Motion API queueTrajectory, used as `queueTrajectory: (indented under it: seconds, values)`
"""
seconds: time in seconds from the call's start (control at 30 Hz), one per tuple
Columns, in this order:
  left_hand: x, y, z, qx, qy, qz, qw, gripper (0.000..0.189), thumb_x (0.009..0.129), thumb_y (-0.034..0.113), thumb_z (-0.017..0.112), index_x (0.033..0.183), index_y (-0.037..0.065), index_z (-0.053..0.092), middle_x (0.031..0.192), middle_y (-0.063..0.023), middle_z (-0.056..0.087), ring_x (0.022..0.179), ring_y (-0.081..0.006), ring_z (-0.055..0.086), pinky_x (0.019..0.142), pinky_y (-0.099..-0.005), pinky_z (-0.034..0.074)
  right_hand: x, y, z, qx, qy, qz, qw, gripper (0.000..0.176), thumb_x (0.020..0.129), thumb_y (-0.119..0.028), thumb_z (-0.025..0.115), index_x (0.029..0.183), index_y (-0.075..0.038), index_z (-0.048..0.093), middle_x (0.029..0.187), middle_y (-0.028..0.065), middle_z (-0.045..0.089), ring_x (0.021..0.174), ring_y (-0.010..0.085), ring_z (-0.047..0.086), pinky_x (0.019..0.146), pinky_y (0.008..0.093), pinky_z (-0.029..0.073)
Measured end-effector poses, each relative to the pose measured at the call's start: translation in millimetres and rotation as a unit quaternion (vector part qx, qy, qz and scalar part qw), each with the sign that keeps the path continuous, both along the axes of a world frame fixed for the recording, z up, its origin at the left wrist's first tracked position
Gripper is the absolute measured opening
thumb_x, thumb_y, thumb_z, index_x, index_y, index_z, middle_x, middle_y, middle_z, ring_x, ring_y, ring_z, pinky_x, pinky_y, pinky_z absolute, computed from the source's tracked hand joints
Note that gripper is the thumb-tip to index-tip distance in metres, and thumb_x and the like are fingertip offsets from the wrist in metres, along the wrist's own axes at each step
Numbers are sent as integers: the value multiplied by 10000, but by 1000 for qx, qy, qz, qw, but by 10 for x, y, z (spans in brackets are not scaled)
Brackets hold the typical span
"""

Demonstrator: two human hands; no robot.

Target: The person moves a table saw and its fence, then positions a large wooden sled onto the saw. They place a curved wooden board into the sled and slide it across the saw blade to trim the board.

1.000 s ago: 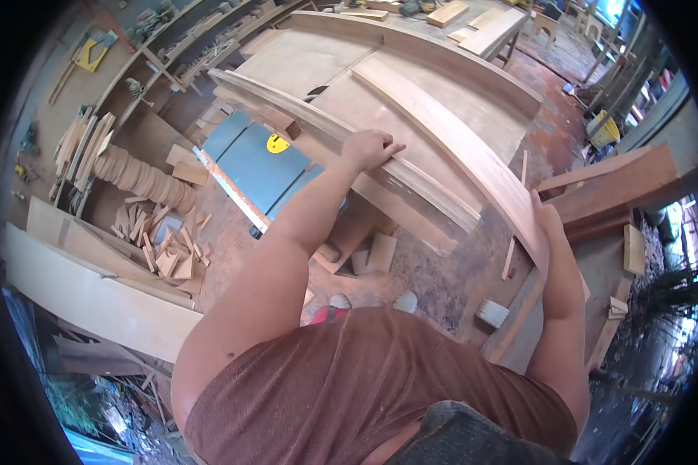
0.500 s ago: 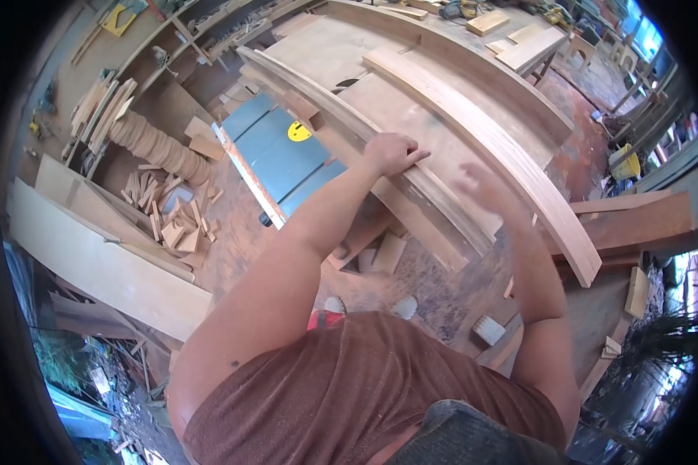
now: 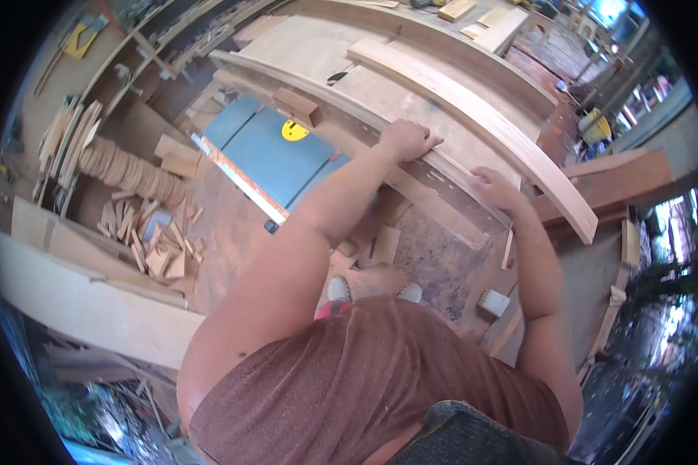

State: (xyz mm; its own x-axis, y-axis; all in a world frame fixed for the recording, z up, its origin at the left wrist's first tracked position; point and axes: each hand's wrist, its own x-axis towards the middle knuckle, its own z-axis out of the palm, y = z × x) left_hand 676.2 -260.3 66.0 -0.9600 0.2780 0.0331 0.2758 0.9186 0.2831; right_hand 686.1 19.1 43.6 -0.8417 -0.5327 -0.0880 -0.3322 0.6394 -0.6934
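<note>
A long, narrow wooden board (image 3: 357, 113) stands along the near edge of the plywood worktop (image 3: 302, 40). My left hand (image 3: 406, 141) is closed over its top edge, thumb pointing right. Nearer the board's right end, my right hand (image 3: 495, 188) has its fingers curled onto the same edge; their undersides are hidden. Beyond both hands, a pale, slightly bowed plank (image 3: 481, 115) lies across the worktop, apart from my fingers. Left of my left hand is a small brown wood block (image 3: 296, 106).
A blue machine table (image 3: 275, 151) with a yellow round insert (image 3: 294, 130) stands to the left. Offcuts (image 3: 159, 252) are heaped on the floor beyond it. A white brush-like block (image 3: 494, 302) lies at lower right, and a thick brown beam (image 3: 620, 182) juts in from the right.
My right hand has come down from a blurred position above the worktop onto the board's edge. My left hand stays on the board. The whole view has shifted slightly.
</note>
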Motion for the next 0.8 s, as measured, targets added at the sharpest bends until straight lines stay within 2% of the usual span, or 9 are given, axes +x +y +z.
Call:
queueTrajectory:
  seconds: [0.1, 0.17, 0.27, 0.37, 0.43, 0.53, 0.63, 0.7, 0.8]
  values:
    - [52, 19, 32, 12, 25, 14, 1000, 561, 947, 530, 393, 928, 78, 725, 920, -163, 697, 928, -343, 650, 863, -449, 486, -306, 672, -220, 26, -3, -125, 992, 521, 873, -450, 645, 1058, 36, 656, 965, 172, 680, 922, 249, 625, 848, 353, 479]
    - [76, 21, 78, 23, 4, 13, 1000, 571, 940, 538, 395, 897, 77, 730, 916, -166, 698, 926, -345, 649, 859, -450, 486, -491, 1104, -313, 97, 84, -255, 958, 551, 863, -468, 647, 1061, 46, 650, 989, 203, 679, 954, 307, 638, 862, 388, 484]
    - [-6, 24, -52, 26, 45, 26, 998, 565, 933, 536, 415, 865, 70, 727, 884, -160, 698, 919, -343, 648, 857, -447, 485, -772, 1586, -480, 184, 220, -325, 901, 568, 859, -497, 634, 1036, 42, 655, 1024, 241, 670, 1005, 377, 630, 882, 442, 476]
    - [146, 84, 249, 23, -14, 54, 998, 531, 924, 523, 455, 843, 71, 721, 892, -155, 694, 906, -342, 645, 839, -442, 491, -1172, 1866, -442, 245, 169, -316, 901, 626, 856, -537, 608, 1086, 44, 646, 1121, 281, 630, 1101, 417, 582, 941, 462, 450]
    - [34, 60, 49, 25, 37, 41, 998, 513, 919, 515, 473, 833, 71, 717, 886, -153, 690, 892, -341, 643, 818, -443, 495, -1518, 2042, -517, 273, 214, -308, 886, 680, 862, -585, 570, 1116, 43, 639, 1132, 288, 623, 1099, 410, 588, 953, 455, 443]
    - [28, 106, 13, 21, 52, 39, 998, 492, 913, 504, 493, 816, 72, 708, 861, -149, 680, 870, -338, 638, 785, -446, 498, -1782, 2251, -678, 314, 79, -308, 895, 802, 875, -708, 393, 1044, 20, 685, 1057, 274, 655, 1047, 413, 619, 938, 460, 449]
    - [24, 101, 0, 24, 29, 57, 998, 478, 908, 494, 504, 803, 71, 701, 830, -145, 670, 857, -332, 633, 760, -447, 493, -1311, 2085, -229, 205, 2, -269, 941, 819, 881, -714, 349, 1009, 16, 696, 1033, 269, 662, 1028, 414, 627, 914, 466, 464]
    - [-21, 79, -55, 10, 63, 38, 997, 467, 907, 488, 508, 800, 75, 699, 821, -145, 668, 844, -334, 631, 755, -443, 491, -1381, 2427, -762, 266, 117, -194, 937, 787, 900, -686, 352, 907, 12, 717, 908, 258, 678, 945, 405, 654, 847, 473, 485]
    - [8, 131, 56, 14, 27, 60, 998, 469, 906, 487, 509, 795, 72, 695, 816, -147, 668, 830, -337, 629, 752, -445, 488, -710, 2411, -556, 262, 65, -218, 938, 728, 912, -631, 373, 924, 14, 712, 941, 272, 668, 965, 427, 633, 862, 489, 475]
